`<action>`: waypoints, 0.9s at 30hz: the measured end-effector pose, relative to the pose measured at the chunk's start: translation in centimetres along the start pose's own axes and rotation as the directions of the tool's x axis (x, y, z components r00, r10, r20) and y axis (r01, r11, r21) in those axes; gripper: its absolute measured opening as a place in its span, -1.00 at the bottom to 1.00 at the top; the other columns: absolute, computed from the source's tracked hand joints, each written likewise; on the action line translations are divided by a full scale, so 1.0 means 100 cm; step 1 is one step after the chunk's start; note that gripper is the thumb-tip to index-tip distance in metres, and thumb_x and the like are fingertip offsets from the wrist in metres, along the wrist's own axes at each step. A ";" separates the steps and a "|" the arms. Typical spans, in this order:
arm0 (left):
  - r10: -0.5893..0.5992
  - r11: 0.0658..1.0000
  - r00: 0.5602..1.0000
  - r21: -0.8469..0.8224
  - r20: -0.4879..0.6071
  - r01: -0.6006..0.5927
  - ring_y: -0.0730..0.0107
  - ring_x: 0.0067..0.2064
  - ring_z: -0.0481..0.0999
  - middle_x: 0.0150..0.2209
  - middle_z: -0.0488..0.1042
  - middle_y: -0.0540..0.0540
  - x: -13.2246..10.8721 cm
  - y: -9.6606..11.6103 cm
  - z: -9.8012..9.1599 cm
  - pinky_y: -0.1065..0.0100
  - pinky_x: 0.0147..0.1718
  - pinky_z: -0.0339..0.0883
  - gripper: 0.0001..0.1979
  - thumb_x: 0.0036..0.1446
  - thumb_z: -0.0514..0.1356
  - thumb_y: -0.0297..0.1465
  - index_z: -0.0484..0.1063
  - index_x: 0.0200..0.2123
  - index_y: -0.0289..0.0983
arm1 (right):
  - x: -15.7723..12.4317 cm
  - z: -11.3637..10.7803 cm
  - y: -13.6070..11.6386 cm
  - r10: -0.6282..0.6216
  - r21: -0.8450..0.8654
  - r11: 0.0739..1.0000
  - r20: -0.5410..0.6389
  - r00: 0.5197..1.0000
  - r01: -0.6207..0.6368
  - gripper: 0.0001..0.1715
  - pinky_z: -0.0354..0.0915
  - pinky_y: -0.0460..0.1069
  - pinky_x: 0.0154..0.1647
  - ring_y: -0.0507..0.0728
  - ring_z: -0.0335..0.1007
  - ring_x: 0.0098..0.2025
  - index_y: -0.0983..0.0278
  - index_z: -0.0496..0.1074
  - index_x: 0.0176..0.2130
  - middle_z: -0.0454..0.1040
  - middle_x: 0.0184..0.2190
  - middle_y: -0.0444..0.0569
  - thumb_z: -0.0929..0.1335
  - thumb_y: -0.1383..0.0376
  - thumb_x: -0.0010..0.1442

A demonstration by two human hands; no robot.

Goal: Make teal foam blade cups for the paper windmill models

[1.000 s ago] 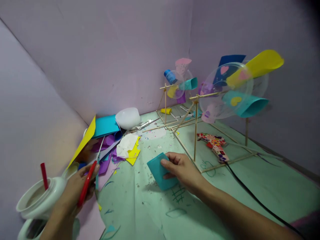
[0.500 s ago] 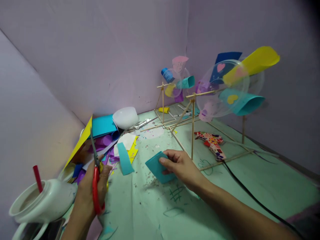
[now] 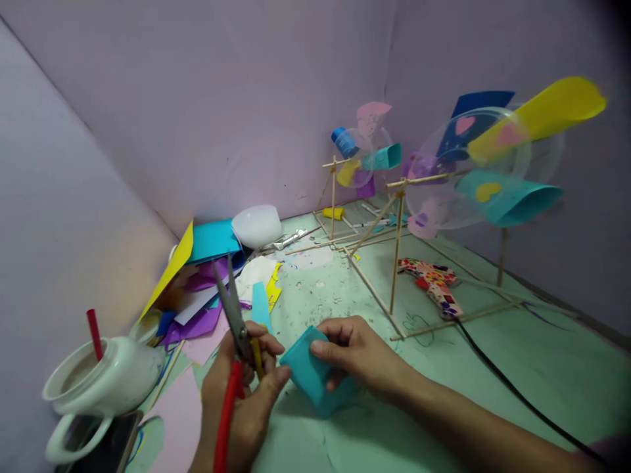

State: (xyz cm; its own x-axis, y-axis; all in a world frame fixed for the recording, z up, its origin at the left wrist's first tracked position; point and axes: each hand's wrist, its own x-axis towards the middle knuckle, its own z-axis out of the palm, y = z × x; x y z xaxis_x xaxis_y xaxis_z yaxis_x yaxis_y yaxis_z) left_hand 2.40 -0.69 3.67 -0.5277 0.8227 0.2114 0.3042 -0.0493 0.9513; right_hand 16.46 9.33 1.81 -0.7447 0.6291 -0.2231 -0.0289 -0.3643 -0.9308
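Note:
My right hand (image 3: 362, 355) pinches a folded teal craft sheet (image 3: 306, 371) between thumb and fingers, just above the table. My left hand (image 3: 251, 401) is closed around scissors (image 3: 236, 322) with red and yellow handles. The blades point up and away, slightly apart. The thumb and fingertips of that hand are at the left edge of the teal sheet; whether they grip it I cannot tell. Behind the left hand lies a teal strip (image 3: 260, 303) beside yellow scraps (image 3: 275, 289).
Stick-framed wheels with clear discs (image 3: 493, 177) and coloured cups stand at the right. A patterned glue gun (image 3: 434, 286) lies there, trailing a black cord (image 3: 497, 374). At the left are a white teapot-like pot (image 3: 123, 374), a dark phone-like slab (image 3: 101, 440) and purple scraps (image 3: 197, 325).
My left hand has brought the scissors rightward to the teal sheet, and their blades now show apart. The right hand still holds the sheet, now nearer to me. The view has shifted slightly left.

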 end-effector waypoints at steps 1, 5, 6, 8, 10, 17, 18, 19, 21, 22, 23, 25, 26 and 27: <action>-0.018 1.000 1.000 -0.004 -0.014 0.018 0.50 -0.39 0.46 -0.40 0.45 0.06 -0.002 0.001 0.004 0.52 -0.40 0.37 -0.67 -0.08 0.29 -0.37 0.30 -0.21 -0.18 | 0.000 0.002 0.001 0.022 0.011 1.000 0.016 1.000 -0.022 -0.56 0.30 -0.12 -0.63 -0.04 0.26 -0.62 0.36 0.40 -0.50 0.32 -0.66 -0.20 0.48 0.04 -0.19; -0.045 0.998 0.992 -0.044 -0.118 0.040 0.58 -0.44 0.41 -0.49 0.41 0.11 -0.007 0.005 0.014 0.59 -0.44 0.30 -0.76 -0.07 0.25 -0.44 0.30 -0.28 -0.18 | 0.000 0.006 0.006 0.032 0.079 0.996 0.024 0.999 -0.033 -0.52 0.31 -0.13 -0.63 -0.04 0.29 -0.60 0.36 0.42 -0.49 0.35 -0.64 -0.19 0.51 0.03 -0.24; -0.043 0.998 0.990 -0.058 -0.132 0.036 0.58 -0.44 0.41 -0.49 0.41 0.11 -0.008 0.005 0.015 0.60 -0.44 0.30 -0.75 -0.08 0.25 -0.45 0.30 -0.28 -0.18 | 0.000 0.006 0.007 0.022 0.092 0.995 0.020 1.000 -0.024 -0.52 0.31 -0.14 -0.63 -0.04 0.29 -0.59 0.36 0.42 -0.50 0.34 -0.64 -0.19 0.52 0.03 -0.24; -0.024 0.997 0.990 -0.077 -0.136 0.013 0.57 -0.46 0.42 -0.49 0.42 0.11 -0.008 0.005 0.016 0.60 -0.46 0.31 -0.73 -0.10 0.26 -0.46 0.30 -0.28 -0.17 | 0.001 0.006 0.009 0.000 0.106 0.994 0.014 1.000 -0.002 -0.53 0.30 -0.14 -0.63 -0.04 0.28 -0.60 0.36 0.42 -0.53 0.33 -0.65 -0.20 0.51 0.02 -0.23; -0.005 0.995 0.990 -0.095 -0.140 -0.009 0.57 -0.48 0.43 -0.50 0.43 0.11 -0.008 0.003 0.017 0.60 -0.49 0.32 -0.72 -0.13 0.27 -0.47 0.31 -0.30 -0.17 | 0.002 0.006 0.012 -0.019 0.114 0.993 0.003 1.000 0.018 -0.53 0.29 -0.13 -0.62 -0.05 0.26 -0.61 0.36 0.40 -0.57 0.32 -0.67 -0.20 0.51 0.02 -0.23; -0.004 0.994 0.990 -0.107 -0.140 -0.011 0.55 -0.50 0.43 -0.52 0.43 0.10 -0.007 0.005 0.017 0.59 -0.51 0.34 -0.71 -0.15 0.29 -0.47 0.32 -0.30 -0.18 | 0.002 0.007 0.015 -0.039 0.145 0.988 -0.032 0.999 0.044 -0.52 0.26 -0.13 -0.61 -0.07 0.21 -0.63 0.35 0.37 -0.63 0.29 -0.70 -0.22 0.52 0.02 -0.25; -0.021 0.994 0.988 -0.109 -0.156 0.004 0.55 -0.49 0.43 -0.52 0.42 0.10 -0.008 0.007 0.018 0.59 -0.50 0.34 -0.71 -0.14 0.28 -0.46 0.31 -0.30 -0.18 | 0.002 0.007 0.015 -0.037 0.147 0.988 -0.029 0.999 0.041 -0.52 0.27 -0.12 -0.60 -0.07 0.21 -0.63 0.35 0.37 -0.62 0.29 -0.70 -0.22 0.51 0.02 -0.25; -0.035 0.994 0.986 -0.109 -0.164 0.017 0.56 -0.49 0.43 -0.51 0.42 0.10 -0.008 0.008 0.019 0.59 -0.49 0.33 -0.72 -0.12 0.27 -0.46 0.31 -0.29 -0.19 | 0.002 0.007 0.015 -0.035 0.147 0.988 -0.024 0.999 0.038 -0.52 0.27 -0.12 -0.60 -0.07 0.22 -0.62 0.35 0.38 -0.62 0.29 -0.69 -0.22 0.51 0.01 -0.24; -0.055 0.994 0.985 -0.107 -0.163 0.037 0.55 -0.47 0.43 -0.49 0.42 0.09 -0.010 0.009 0.021 0.58 -0.48 0.33 -0.73 -0.10 0.26 -0.45 0.30 -0.27 -0.19 | 0.001 0.007 0.014 -0.026 0.137 0.990 -0.016 1.000 0.028 -0.53 0.28 -0.11 -0.58 -0.06 0.23 -0.61 0.35 0.40 -0.60 0.30 -0.68 -0.21 0.51 0.01 -0.23; -0.061 0.993 0.986 -0.107 -0.156 0.044 0.55 -0.46 0.43 -0.48 0.41 0.09 -0.010 0.010 0.021 0.57 -0.47 0.33 -0.72 -0.09 0.25 -0.46 0.29 -0.27 -0.19 | 0.000 0.008 0.013 -0.022 0.127 0.992 -0.015 1.000 0.024 -0.54 0.28 -0.10 -0.57 -0.05 0.24 -0.61 0.35 0.40 -0.59 0.31 -0.68 -0.20 0.50 0.01 -0.22; -0.060 0.993 0.987 -0.105 -0.148 0.045 0.55 -0.45 0.43 -0.47 0.42 0.09 -0.010 0.009 0.021 0.57 -0.45 0.33 -0.72 -0.08 0.25 -0.45 0.28 -0.26 -0.19 | 0.000 0.008 0.012 -0.020 0.114 0.993 -0.019 1.000 0.022 -0.55 0.29 -0.10 -0.57 -0.04 0.25 -0.60 0.35 0.41 -0.59 0.31 -0.67 -0.20 0.50 0.02 -0.21; -0.024 0.998 0.992 -0.059 -0.123 0.017 0.54 -0.43 0.43 -0.46 0.41 0.10 -0.008 0.007 0.017 0.55 -0.42 0.33 -0.75 -0.04 0.23 -0.43 0.28 -0.25 -0.18 | -0.002 0.007 0.010 -0.036 0.083 0.996 -0.043 0.998 0.039 -0.59 0.28 -0.11 -0.56 -0.04 0.25 -0.60 0.34 0.41 -0.59 0.31 -0.67 -0.20 0.49 0.05 -0.19; 0.016 1.000 0.995 -0.003 -0.102 -0.017 0.53 -0.43 0.44 -0.46 0.42 0.09 -0.006 0.006 0.014 0.53 -0.42 0.33 -0.77 -0.02 0.22 -0.41 0.29 -0.25 -0.18 | -0.002 0.006 0.008 -0.053 0.066 0.996 -0.062 0.997 0.057 -0.61 0.28 -0.11 -0.56 -0.05 0.24 -0.59 0.33 0.41 -0.60 0.30 -0.68 -0.21 0.49 0.07 -0.18; 0.073 0.995 0.995 0.077 -0.065 -0.068 0.51 -0.44 0.44 -0.46 0.43 0.09 -0.003 0.004 0.010 0.52 -0.44 0.33 -0.79 0.01 0.21 -0.39 0.30 -0.24 -0.19 | -0.002 0.004 0.006 -0.076 0.049 0.996 -0.086 0.993 0.080 -0.64 0.27 -0.12 -0.56 -0.05 0.23 -0.59 0.33 0.41 -0.61 0.29 -0.68 -0.22 0.49 0.10 -0.16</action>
State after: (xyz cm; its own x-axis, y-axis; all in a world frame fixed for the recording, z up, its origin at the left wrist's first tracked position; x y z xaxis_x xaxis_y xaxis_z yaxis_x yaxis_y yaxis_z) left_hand 3.45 -0.44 3.74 -0.5545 0.7784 0.2942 0.3996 -0.0611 0.9147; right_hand 16.30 8.71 1.42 -0.6806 0.7112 -0.1761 -0.1207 -0.3459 -0.9305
